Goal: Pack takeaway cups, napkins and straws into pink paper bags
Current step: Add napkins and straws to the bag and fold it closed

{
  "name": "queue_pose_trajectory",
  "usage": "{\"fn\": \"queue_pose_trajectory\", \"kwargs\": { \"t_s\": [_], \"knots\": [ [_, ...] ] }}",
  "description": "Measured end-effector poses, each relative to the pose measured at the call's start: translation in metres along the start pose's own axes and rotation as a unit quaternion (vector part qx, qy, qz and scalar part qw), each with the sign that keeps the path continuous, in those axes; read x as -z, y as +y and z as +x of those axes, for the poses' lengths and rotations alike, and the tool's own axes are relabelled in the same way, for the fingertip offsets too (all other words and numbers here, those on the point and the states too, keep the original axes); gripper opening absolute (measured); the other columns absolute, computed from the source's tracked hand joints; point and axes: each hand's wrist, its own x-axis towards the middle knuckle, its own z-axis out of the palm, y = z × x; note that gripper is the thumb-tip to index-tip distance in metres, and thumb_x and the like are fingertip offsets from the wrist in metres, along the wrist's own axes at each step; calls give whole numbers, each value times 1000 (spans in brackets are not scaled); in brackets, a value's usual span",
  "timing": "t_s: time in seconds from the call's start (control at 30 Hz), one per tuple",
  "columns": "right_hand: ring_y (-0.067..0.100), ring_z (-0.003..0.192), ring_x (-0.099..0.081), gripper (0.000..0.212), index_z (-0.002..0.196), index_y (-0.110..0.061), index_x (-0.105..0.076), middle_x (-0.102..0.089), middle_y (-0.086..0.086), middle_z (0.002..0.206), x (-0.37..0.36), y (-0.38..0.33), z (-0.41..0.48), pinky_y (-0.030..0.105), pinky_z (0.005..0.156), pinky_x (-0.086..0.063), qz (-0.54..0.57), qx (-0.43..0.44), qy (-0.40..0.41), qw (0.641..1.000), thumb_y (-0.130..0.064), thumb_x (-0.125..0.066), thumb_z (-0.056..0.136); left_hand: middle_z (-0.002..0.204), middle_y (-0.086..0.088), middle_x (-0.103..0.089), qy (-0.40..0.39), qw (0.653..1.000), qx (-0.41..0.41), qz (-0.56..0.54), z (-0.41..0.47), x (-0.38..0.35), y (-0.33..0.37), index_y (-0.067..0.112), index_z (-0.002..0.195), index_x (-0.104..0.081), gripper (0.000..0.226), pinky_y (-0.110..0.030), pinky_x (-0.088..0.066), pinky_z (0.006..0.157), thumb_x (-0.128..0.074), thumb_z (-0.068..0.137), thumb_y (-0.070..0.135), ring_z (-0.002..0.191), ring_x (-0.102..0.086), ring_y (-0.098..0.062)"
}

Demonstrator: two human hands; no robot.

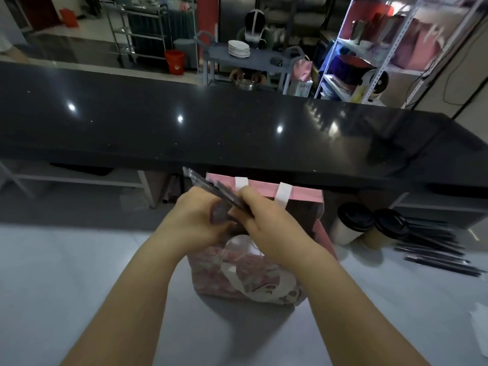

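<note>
A pink paper bag (245,281) with white handles stands open on the pale work surface, right in front of me. Over its mouth both hands hold a small bundle of dark wrapped straws (208,184), which slants up to the left. My left hand (195,220) grips the lower end of the bundle. My right hand (264,217) pinches it from the right side. Two takeaway cups (351,225) with black lids stand to the right of the bag. What is inside the bag is hidden by my hands.
A pile of dark wrapped straws (438,252) lies right of the cups. White paper (479,326) shows at the right edge. A raised black counter (237,133) runs across behind the bag. Beyond it are a cart with plates (239,48) and shelving (383,48).
</note>
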Motion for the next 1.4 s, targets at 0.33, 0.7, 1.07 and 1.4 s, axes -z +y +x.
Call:
{"fn": "queue_pose_trajectory", "kwargs": {
  "t_s": [0.33, 0.7, 1.07, 1.4],
  "knots": [
    [26, 84, -58, 6, 97, -23, -44, -61, 2, 94, 4, 45, -13, 41, 70, -46, -247, -41, -30, 968, -28, -44, 100, 152, 12, -36, -16, 999, 4, 43, -1, 11, -29, 28, 150, -34, 87, -37, -28, 117, -79, 76, 37, 141, -26, -8],
    [22, 116, -49, 49, 132, -27, -46, -54, -4, 125, -1, 35, -13, 38, 93, -41, -320, -31, -14, 947, -37, -65, 88, 150, 11, -38, -6, 990, -48, 132, -8, 4, -10, 38, 146, -39, 78, -45, -30, 114, -69, 77, 57, 141, -24, -11],
    [27, 103, -54, 25, 108, -17, -67, -66, 1, 108, 57, 29, -69, 45, 83, -46, -302, -42, 143, 942, -18, -68, 83, 126, 6, -56, 65, 969, -117, 206, 23, -44, 67, 30, 128, -58, 40, -40, -32, 97, -57, 89, 37, 120, -44, -22],
    [24, 102, -54, 21, 108, -18, -68, -67, -2, 103, 108, 76, -174, 40, 86, -46, -308, -182, 217, 908, -18, -67, 87, 124, 4, -54, -8, 959, -206, 196, 37, -140, 156, 27, 127, -55, 35, -39, -36, 96, -48, 93, 34, 116, -46, -21]
  ]
}}
